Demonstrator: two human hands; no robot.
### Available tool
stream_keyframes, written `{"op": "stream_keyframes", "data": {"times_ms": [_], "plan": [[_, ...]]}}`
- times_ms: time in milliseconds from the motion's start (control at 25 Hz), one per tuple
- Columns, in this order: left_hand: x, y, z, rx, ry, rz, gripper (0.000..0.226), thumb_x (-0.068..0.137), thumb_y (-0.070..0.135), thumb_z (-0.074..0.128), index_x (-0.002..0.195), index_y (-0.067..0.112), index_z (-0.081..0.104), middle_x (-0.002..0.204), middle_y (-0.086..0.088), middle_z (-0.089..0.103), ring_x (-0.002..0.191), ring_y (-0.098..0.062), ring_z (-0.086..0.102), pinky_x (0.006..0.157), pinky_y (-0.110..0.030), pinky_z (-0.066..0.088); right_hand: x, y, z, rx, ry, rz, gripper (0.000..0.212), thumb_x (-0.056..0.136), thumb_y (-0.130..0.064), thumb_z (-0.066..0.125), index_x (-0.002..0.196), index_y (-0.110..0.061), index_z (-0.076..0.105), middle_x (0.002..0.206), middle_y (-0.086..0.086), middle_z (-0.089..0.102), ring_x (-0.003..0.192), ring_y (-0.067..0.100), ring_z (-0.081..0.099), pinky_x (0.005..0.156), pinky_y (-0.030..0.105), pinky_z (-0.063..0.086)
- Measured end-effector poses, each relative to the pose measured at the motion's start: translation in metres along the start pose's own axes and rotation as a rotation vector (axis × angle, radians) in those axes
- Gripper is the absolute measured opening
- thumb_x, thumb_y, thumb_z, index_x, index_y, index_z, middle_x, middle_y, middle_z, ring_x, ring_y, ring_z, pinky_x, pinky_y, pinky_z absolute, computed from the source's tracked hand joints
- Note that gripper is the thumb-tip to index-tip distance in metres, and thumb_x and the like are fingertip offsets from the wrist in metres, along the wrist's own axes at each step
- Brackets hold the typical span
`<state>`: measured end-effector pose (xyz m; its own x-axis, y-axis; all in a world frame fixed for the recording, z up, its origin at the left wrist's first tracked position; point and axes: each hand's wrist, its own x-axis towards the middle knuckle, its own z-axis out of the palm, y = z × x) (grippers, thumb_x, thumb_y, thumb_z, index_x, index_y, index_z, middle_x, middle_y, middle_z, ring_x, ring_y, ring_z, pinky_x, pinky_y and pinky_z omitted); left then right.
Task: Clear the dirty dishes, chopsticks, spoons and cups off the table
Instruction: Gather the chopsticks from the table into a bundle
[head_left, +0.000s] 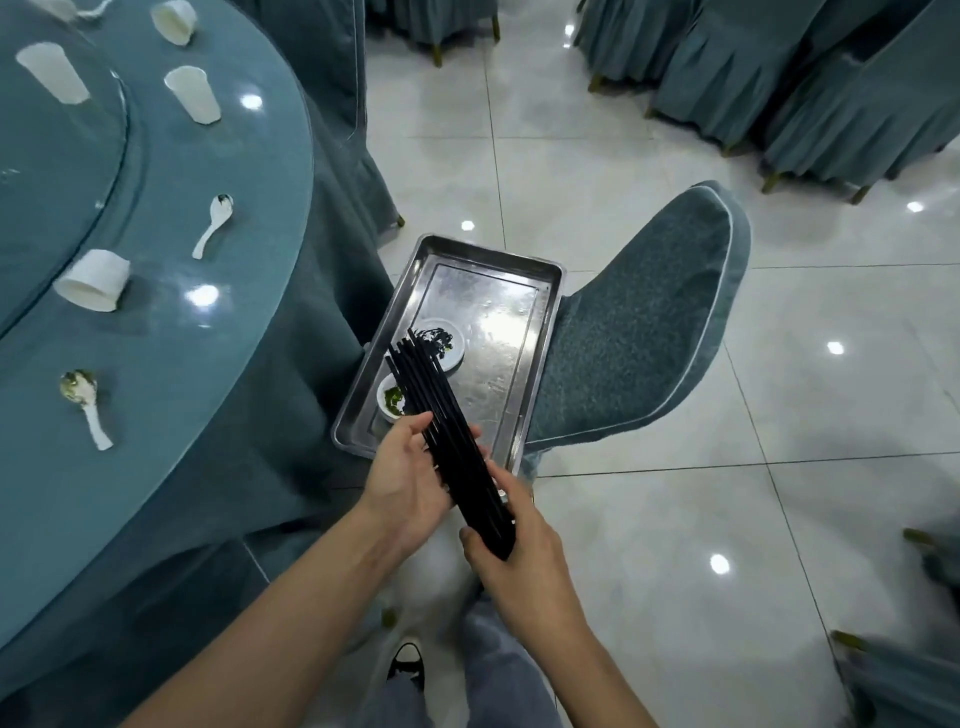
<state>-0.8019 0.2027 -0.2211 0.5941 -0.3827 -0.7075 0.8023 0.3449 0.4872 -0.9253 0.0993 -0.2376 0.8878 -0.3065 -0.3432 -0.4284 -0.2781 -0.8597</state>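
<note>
A bundle of several black chopsticks (441, 415) is held between both hands over the near end of a steel tray (545, 275). My left hand (410, 478) cups the bundle's middle from the left. My right hand (519, 545) grips its near end. The chopstick tips fan out over two small dirty white dishes (452, 345) in the tray. On the round teal table (218, 338) at the left lie two soiled white spoons (214, 223) (85, 405) and several white cups (93, 280), some tipped over.
The tray rests on the seat of a teal-covered chair (649, 332) beside the table. More covered chairs (779, 88) stand at the back right and at the far right edge. Glossy white floor tiles (675, 519) lie open to the right.
</note>
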Motion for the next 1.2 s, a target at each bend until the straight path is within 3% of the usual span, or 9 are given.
{"op": "stream_keyframes", "data": {"times_ms": [80, 200, 320, 440, 600, 760, 960, 1080, 1200], "plan": [[0.034, -0.004, 0.007, 0.021, 0.028, -0.015, 0.04, 0.101, 0.034, 0.041, 0.105, 0.002, 0.065, 0.103, -0.017, 0.071, 0.096, -0.031, 0.063, 0.084, -0.044, 0.052, 0.028, 0.019, -0.005, -0.01, 0.0, 0.018, 0.074, 0.088, -0.02, 0.068, 0.142, -0.059, 0.036, 0.127, -0.027, 0.061, 0.11, -0.01, 0.058, 0.089, 0.011, 0.047], [0.082, -0.013, 0.01, 0.062, 0.071, -0.048, 0.041, 0.1, 0.034, 0.041, 0.109, 0.002, 0.065, 0.109, -0.016, 0.069, 0.101, -0.031, 0.062, 0.078, -0.041, 0.053, 0.066, 0.05, -0.004, 0.01, -0.003, 0.064, 0.076, 0.088, -0.02, 0.067, 0.143, -0.06, 0.034, 0.129, -0.026, 0.06, 0.113, -0.006, 0.059, 0.094, 0.026, 0.053], [0.133, -0.022, 0.008, 0.087, 0.131, -0.093, 0.043, 0.101, 0.034, 0.041, 0.119, 0.002, 0.063, 0.114, -0.016, 0.069, 0.104, -0.03, 0.062, 0.083, -0.041, 0.049, 0.101, 0.078, 0.004, 0.02, 0.007, 0.099, 0.077, 0.086, -0.018, 0.066, 0.143, -0.058, 0.034, 0.131, -0.028, 0.058, 0.116, -0.005, 0.058, 0.098, 0.032, 0.053], [0.189, -0.028, 0.006, 0.098, 0.169, -0.157, 0.039, 0.102, 0.033, 0.044, 0.114, 0.003, 0.064, 0.111, -0.017, 0.068, 0.097, -0.029, 0.064, 0.084, -0.039, 0.051, 0.141, 0.108, 0.021, 0.059, 0.044, 0.139, 0.074, 0.089, -0.015, 0.065, 0.145, -0.054, 0.036, 0.136, -0.028, 0.055, 0.121, -0.006, 0.055, 0.101, 0.03, 0.051], [0.259, -0.033, -0.007, 0.155, 0.2, -0.222, 0.036, 0.102, 0.033, 0.046, 0.118, 0.004, 0.061, 0.108, -0.018, 0.066, 0.085, -0.027, 0.063, 0.07, -0.034, 0.055, 0.187, 0.144, 0.051, 0.139, 0.1, 0.192, 0.072, 0.09, -0.007, 0.065, 0.147, -0.044, 0.04, 0.135, -0.023, 0.058, 0.123, -0.006, 0.055, 0.101, 0.024, 0.051], [0.324, -0.043, -0.036, 0.272, 0.229, -0.282, 0.038, 0.102, 0.034, 0.046, 0.117, 0.005, 0.064, 0.105, -0.017, 0.068, 0.087, -0.028, 0.06, 0.068, -0.034, 0.053, 0.225, 0.179, 0.085, 0.138, 0.125, 0.266, 0.072, 0.091, -0.009, 0.063, 0.149, -0.043, 0.038, 0.134, -0.022, 0.058, 0.12, -0.008, 0.054, 0.103, 0.024, 0.048], [0.38, -0.057, -0.059, 0.403, 0.247, -0.338, 0.033, 0.103, 0.032, 0.042, 0.108, 0.006, 0.062, 0.083, -0.014, 0.068, 0.063, -0.024, 0.062, 0.05, -0.027, 0.055, 0.255, 0.214, 0.117, 0.078, 0.122, 0.38, 0.069, 0.092, -0.023, 0.06, 0.151, -0.043, 0.03, 0.133, -0.01, 0.061, 0.118, 0.012, 0.06, 0.102, 0.042, 0.051], [0.4, -0.058, -0.059, 0.489, 0.245, -0.327, 0.029, 0.102, 0.03, 0.044, 0.104, 0.007, 0.062, 0.091, -0.017, 0.063, 0.063, -0.024, 0.057, 0.053, -0.029, 0.051, 0.272, 0.223, 0.119, 0.033, 0.095, 0.437, 0.064, 0.096, -0.027, 0.058, 0.152, -0.04, 0.028, 0.129, -0.003, 0.064, 0.111, 0.019, 0.064, 0.097, 0.042, 0.053], [0.405, -0.057, -0.057, 0.565, 0.249, -0.293, 0.025, 0.101, 0.027, 0.046, 0.091, 0.009, 0.06, 0.08, -0.011, 0.056, 0.058, -0.021, 0.051, 0.05, -0.026, 0.045, 0.283, 0.226, 0.12, -0.027, 0.069, 0.48, 0.06, 0.097, -0.031, 0.057, 0.151, -0.031, 0.033, 0.129, 0.0, 0.064, 0.115, 0.021, 0.063, 0.099, 0.042, 0.052]]}}
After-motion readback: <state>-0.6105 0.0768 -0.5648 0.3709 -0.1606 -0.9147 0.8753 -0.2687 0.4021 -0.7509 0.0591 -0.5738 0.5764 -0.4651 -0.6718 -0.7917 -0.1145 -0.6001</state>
